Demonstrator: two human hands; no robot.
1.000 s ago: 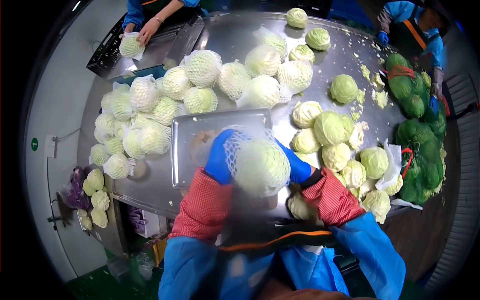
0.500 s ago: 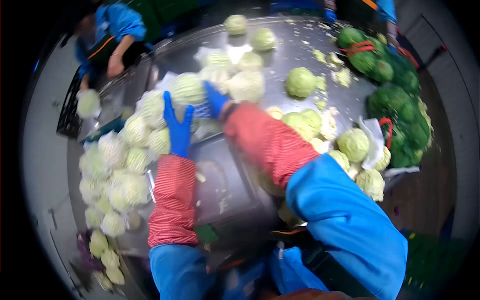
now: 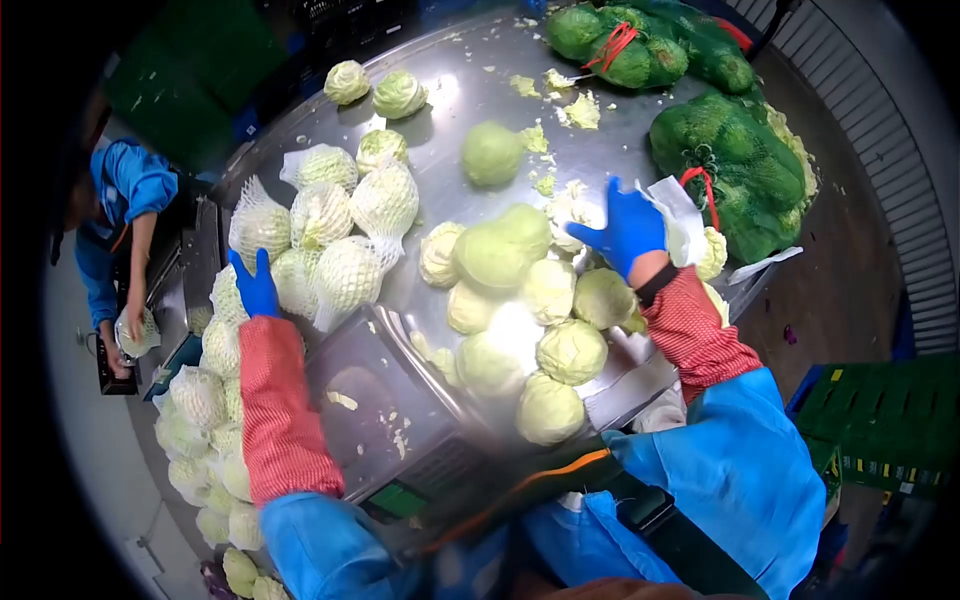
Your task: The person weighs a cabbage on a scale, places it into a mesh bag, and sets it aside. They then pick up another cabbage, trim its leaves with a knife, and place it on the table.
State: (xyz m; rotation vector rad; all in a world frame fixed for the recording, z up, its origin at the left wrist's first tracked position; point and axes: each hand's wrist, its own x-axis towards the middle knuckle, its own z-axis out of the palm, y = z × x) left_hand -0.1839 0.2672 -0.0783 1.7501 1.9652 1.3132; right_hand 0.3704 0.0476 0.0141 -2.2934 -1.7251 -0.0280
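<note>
My left hand (image 3: pixel 256 285), in a blue glove, has its fingers spread beside a net-sleeved cabbage (image 3: pixel 296 282) and below a cabbage in white netting (image 3: pixel 260 222). My right hand (image 3: pixel 628 235), also gloved in blue, is out to the right with thumb and fingers apart. It is right at the edge of a white, flat bundle of soft material (image 3: pixel 682 215). Cabbage leaf scraps (image 3: pixel 570 208) lie to its left. Bare cabbages (image 3: pixel 572 350) are heaped below it, on the steel table (image 3: pixel 440 150).
Green mesh sacks of cabbages (image 3: pixel 735 170) with red ties stand at the right. A steel scale-like platform (image 3: pixel 375 400) is in front of me. Netted cabbages (image 3: pixel 198 398) line the left edge. At the far left, another person (image 3: pixel 130 200) handles a netted cabbage. Green crates (image 3: pixel 890 410) stand lower right.
The view has turned right. My right hand has left the netted cabbage between my hands and swung right to the white bundle. My left hand is now lower beside the netted cabbages.
</note>
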